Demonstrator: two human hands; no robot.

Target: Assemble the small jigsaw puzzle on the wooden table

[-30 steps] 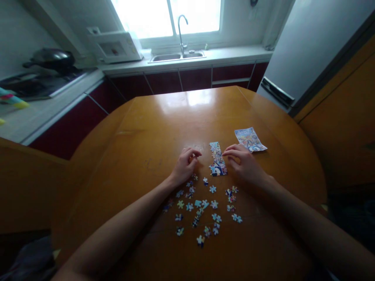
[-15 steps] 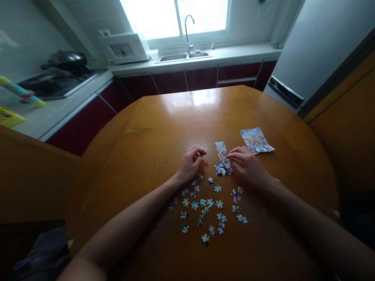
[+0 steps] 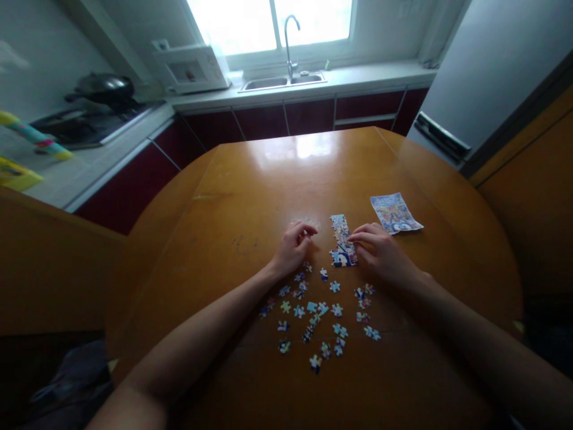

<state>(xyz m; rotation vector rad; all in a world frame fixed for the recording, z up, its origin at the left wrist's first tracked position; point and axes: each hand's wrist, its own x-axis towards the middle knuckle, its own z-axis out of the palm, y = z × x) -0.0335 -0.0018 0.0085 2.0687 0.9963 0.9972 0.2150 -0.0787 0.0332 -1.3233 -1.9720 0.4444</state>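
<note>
A partly joined jigsaw puzzle (image 3: 342, 254) forms an L-shaped strip on the wooden table, with a dark blue and white figure at its near end. My right hand (image 3: 380, 251) is at the strip's right edge, its fingers bent and the fingertips on the pieces. Whether a single loose piece is under them is too small to see. To the left of the strip, my left hand (image 3: 293, 245) rests on the table, loosely curled, thumb and forefinger slightly apart around nothing visible. Several loose jigsaw pieces (image 3: 335, 286) lie scattered nearer to me, between my forearms.
A creased picture sheet (image 3: 396, 213) lies beyond my right hand. The brown table (image 3: 250, 185) has a rounded outline. Behind it are a counter with a sink (image 3: 264, 83), a tap (image 3: 287, 48) and a microwave (image 3: 192, 68). A pan (image 3: 105, 89) stands on the stove at left, a fridge (image 3: 487, 77) at right.
The whole view has shifted slightly. Both hands keep nearly the same pose beside the puzzle, and the loose pieces lie as before.
</note>
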